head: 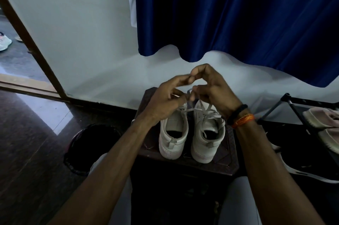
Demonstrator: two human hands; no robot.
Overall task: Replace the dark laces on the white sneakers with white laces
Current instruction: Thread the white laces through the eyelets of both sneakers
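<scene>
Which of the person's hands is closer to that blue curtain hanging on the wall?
Right. The right hand is raised higher in the picture, its knuckles just below the blue curtain hem. The left hand sits lower and further left, over the sneakers.

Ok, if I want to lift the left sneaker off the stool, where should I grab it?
Probably the heel collar of the left sneaker, coming from above on your side: the heel faces you, the opening is bare, and both hands are busy over the laces farther forward.
</scene>
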